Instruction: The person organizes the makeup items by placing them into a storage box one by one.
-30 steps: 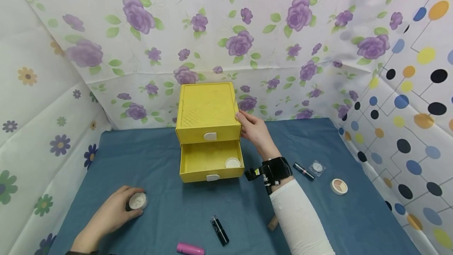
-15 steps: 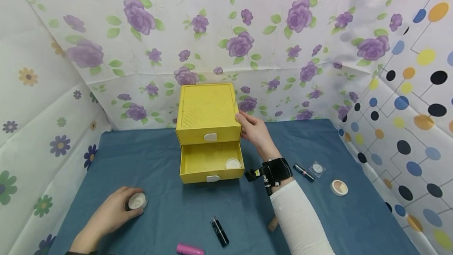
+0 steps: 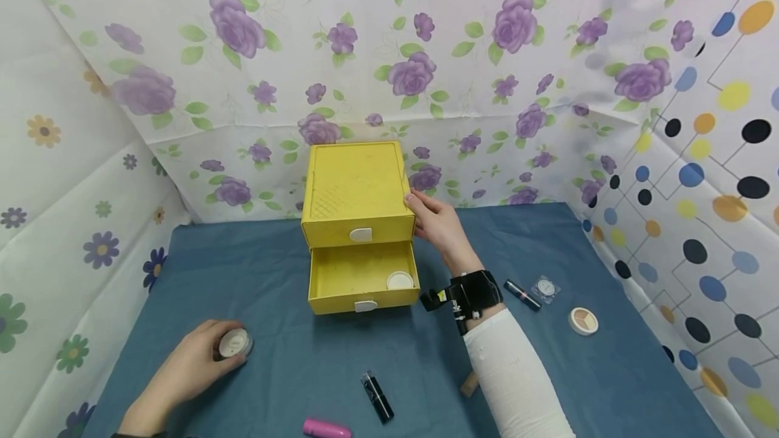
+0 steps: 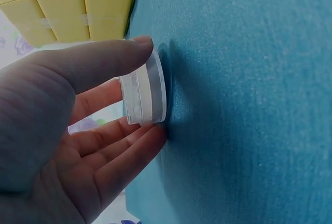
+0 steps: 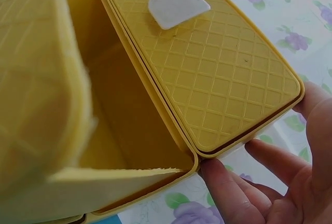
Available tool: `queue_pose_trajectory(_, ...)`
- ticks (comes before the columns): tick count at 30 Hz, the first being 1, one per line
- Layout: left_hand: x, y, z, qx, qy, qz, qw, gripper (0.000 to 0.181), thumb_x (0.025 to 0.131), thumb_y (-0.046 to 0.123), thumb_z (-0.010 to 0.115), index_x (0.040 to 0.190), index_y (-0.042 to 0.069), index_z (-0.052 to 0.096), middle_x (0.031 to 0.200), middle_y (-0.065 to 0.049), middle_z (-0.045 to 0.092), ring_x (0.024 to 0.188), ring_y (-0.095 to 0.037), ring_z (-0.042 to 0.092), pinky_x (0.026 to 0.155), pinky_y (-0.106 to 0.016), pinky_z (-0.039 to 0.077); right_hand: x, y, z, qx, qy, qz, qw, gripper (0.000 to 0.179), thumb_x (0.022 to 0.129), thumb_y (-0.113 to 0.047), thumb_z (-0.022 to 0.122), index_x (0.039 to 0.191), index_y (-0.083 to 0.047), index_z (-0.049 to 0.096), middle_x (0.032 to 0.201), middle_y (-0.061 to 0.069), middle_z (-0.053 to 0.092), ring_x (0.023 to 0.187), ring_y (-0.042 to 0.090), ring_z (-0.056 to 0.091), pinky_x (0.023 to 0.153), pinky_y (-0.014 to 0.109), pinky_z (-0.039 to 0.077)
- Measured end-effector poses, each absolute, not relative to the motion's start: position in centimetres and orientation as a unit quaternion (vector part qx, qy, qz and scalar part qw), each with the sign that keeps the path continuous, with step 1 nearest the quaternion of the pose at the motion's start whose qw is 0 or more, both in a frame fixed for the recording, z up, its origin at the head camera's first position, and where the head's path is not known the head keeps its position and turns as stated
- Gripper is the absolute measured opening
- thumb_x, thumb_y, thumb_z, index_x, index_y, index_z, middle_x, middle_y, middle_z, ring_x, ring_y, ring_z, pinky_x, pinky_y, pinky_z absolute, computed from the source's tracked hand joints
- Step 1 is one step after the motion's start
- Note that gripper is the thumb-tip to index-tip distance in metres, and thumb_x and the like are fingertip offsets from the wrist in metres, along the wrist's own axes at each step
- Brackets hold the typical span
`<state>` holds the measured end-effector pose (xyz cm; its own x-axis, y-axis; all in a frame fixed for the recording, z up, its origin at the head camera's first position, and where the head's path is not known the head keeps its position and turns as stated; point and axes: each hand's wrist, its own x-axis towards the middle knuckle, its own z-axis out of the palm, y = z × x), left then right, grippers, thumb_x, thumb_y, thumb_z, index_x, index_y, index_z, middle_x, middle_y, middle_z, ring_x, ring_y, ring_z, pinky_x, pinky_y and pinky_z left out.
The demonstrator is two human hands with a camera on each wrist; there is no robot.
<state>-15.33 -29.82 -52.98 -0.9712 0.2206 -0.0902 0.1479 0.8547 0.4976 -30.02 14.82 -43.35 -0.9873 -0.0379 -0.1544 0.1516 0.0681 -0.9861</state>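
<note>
At the left of the head view, my left hand [image 3: 185,370] grips a small round cosmetic jar [image 3: 234,343] with a white face. The left wrist view has the jar [image 4: 144,92] on edge between thumb and fingers, close over the blue cloth. My right hand [image 3: 441,225] rests at the right side of a yellow two-drawer box [image 3: 358,184], thumb at its top edge. In the right wrist view, the right hand's fingers [image 5: 231,195] touch the box's side. The lower drawer [image 3: 341,272] is pulled out and holds a round white item [image 3: 399,280]; the upper one is closed.
A black lipstick tube [image 3: 378,397] and a pink tube [image 3: 327,428] lie in front. Right of the arm are a dark tube [image 3: 522,295], a clear square case [image 3: 546,288] and a round three-colour palette [image 3: 583,321]. The sleeve partly hides a brown piece [image 3: 469,384].
</note>
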Motion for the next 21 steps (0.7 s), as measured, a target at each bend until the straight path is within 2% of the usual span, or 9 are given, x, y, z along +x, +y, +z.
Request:
queue_pose_trajectory(4,-15.37,-30.03,-53.09,0.098,0.96,0.254,0.065,0.056,0.088,0.027,0.091,0.132,0.0,0.071,0.115,-0.012,0.067,0.085,-0.016,0.056,0.068,-0.037,0.048,-30.05,14.75,-43.29,0.042,0.728,-0.681,0.07,0.072,0.097,-0.065,0.071,0.158,-0.032,0.055,0.161,0.002,0.053,0.126,0.02,0.069,0.102,0.038,0.058)
queue_pose_trajectory(10,-15.41,-30.28,-53.18,0.098,0.961,0.253,0.058,0.057,0.088,0.026,0.091,0.132,-0.002,0.07,0.118,-0.015,0.067,0.092,-0.019,0.06,0.072,-0.041,0.05,-30.06,14.7,-43.34,0.041,0.728,-0.68,0.072,0.072,0.096,-0.066,0.071,0.158,-0.033,0.056,0.161,0.002,0.052,0.127,0.021,0.068,0.103,0.038,0.057)
queue_pose_trajectory(16,-15.86,-30.12,-52.98,0.103,0.959,0.26,0.05,0.059,0.091,0.027,0.088,0.137,-0.005,0.067,0.117,-0.014,0.067,0.092,-0.019,0.06,0.071,-0.039,0.05,-29.98,14.83,-43.5,0.041,0.727,-0.682,0.072,0.071,0.097,-0.064,0.071,0.158,-0.032,0.055,0.159,0.003,0.054,0.127,0.021,0.068,0.103,0.039,0.057)
queue_pose_trajectory(21,-16.33,-29.57,-52.39,0.115,0.958,0.261,0.023,0.06,0.093,0.026,0.088,0.139,-0.004,0.066,0.121,-0.016,0.067,0.104,-0.028,0.067,0.079,-0.047,0.055,-30.0,14.84,-43.41,0.043,0.724,-0.685,0.07,0.071,0.098,-0.063,0.071,0.159,-0.031,0.055,0.158,0.005,0.055,0.127,0.021,0.068,0.103,0.039,0.057)
